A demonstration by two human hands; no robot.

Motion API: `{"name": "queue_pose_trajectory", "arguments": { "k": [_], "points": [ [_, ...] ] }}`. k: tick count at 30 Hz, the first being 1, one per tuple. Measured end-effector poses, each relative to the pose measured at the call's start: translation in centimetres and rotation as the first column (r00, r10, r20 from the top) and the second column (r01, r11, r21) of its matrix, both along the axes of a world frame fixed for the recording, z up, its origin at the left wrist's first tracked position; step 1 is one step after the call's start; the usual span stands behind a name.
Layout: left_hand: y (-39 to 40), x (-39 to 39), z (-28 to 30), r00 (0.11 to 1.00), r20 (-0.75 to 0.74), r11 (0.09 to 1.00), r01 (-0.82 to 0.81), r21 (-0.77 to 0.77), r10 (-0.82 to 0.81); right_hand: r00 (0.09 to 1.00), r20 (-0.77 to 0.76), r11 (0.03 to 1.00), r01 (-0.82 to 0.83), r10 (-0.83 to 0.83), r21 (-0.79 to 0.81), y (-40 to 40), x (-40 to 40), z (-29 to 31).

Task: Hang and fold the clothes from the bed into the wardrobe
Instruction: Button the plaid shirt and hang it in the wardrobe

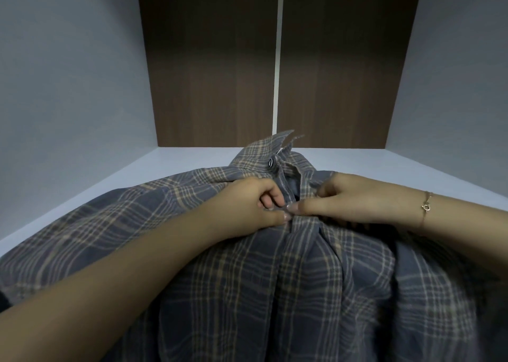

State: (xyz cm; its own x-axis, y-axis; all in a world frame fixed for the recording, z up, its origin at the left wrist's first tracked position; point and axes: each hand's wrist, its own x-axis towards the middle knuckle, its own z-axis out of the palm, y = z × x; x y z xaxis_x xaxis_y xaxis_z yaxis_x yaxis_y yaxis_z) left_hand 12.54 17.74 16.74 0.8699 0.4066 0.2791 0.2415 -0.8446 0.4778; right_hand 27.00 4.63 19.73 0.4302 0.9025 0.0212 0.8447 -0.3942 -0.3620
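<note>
A blue-grey plaid shirt [247, 279] lies spread on the white shelf floor [170, 161] of the wardrobe compartment, collar [270, 148] toward the back, with a dark button showing below the collar. My left hand [255, 205] pinches the left edge of the shirt's front placket with curled fingers. My right hand [349, 199], a thin bracelet on its wrist, pinches the right edge of the placket. The two thumbs nearly touch at the shirt's middle. The lower part of the shirt hangs off the shelf toward me.
The compartment has pale grey side walls [68, 73] and a dark wood back panel [214, 67] split by a white vertical strip. Bare shelf shows on both sides of the collar and behind it.
</note>
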Motion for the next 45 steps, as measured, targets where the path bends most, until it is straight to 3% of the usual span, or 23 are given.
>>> {"name": "queue_pose_trajectory", "arguments": {
  "k": [2, 7, 13, 17, 20, 22, 25, 30, 35, 39, 41, 43, 45],
  "points": [
    [0.2, -0.4, 0.4, 0.996, -0.077, 0.999, 0.035, -0.028, -0.037, 0.999, -0.018, 0.999, -0.029, 0.029, 0.015, -0.3, 0.0, -0.1],
    [1.3, -3.7, 0.4, 0.925, -0.37, 0.994, 0.105, 0.034, -0.085, 0.956, -0.291, 0.991, 0.001, 0.038, 0.132, -1.7, 1.4, -0.9],
    [1.9, -2.2, -0.3, 0.911, -0.41, 0.996, 0.08, 0.044, -0.055, 0.948, -0.317, 0.925, 0.14, -0.023, 0.354, -0.2, 3.5, -2.9],
    [3.9, 0.8, 0.5, 0.861, -0.508, 1.0, 0.007, 0.026, 0.007, 0.95, -0.308, 0.896, 0.181, -0.052, 0.406, 2.6, 4.8, -2.8],
    [4.9, 2.3, 0.8, 0.859, -0.509, 0.996, -0.016, 0.082, 0.055, 0.918, -0.396, 0.873, 0.198, -0.007, 0.445, 3.6, 5.3, -2.4],
    [4.8, 2.6, 1.3, 0.869, -0.489, 0.993, -0.022, 0.116, 0.076, 0.829, -0.55, 0.862, 0.2, 0.105, 0.466, 3.6, 5.5, -2.1],
    [3.6, 2.5, 1.7, 0.908, -0.405, 0.987, -0.052, 0.149, 0.109, 0.612, -0.745, 0.897, 0.125, 0.267, 0.424, 3.1, 5.9, -2.1],
    [1.0, 2.9, 0.7, 0.906, -0.285, 0.882, -0.166, 0.441, 0.313, 0.426, -0.843, 0.916, 0.072, 0.329, 0.394, 3.1, 5.3, -1.7],
    [1.5, 2.2, 1.1, 0.96, -0.21, 0.977, -0.154, 0.146, 0.182, 0.281, -0.895, 0.911, 0.124, 0.347, 0.392, 3.0, 5.3, -1.6],
    [2.3, 0.9, 1.3, 0.976, -0.138, 0.983, -0.153, 0.097, 0.166, 0.12, -0.923, 0.916, 0.128, 0.367, 0.381, 3.0, 5.2, -1.2],
    [2.8, 0.0, 1.3, 0.984, -0.072, 0.977, -0.173, -0.123, 0.165, 0.08, -0.926, 0.924, 0.079, 0.368, 0.374, 3.0, 5.0, -1.2],
    [3.0, -0.8, 1.0, 0.986, 0.031, 0.86, -0.128, -0.493, 0.165, 0.163, -0.911, 0.923, 0.006, 0.379, 0.385, 3.0, 4.4, -1.3],
    [3.0, -1.8, 0.9, 0.965, 0.163, 0.618, 0.002, -0.786, 0.205, 0.299, -0.871, 0.918, -0.058, 0.391, 0.392, 3.2, 3.7, -1.5]
  ]
}}
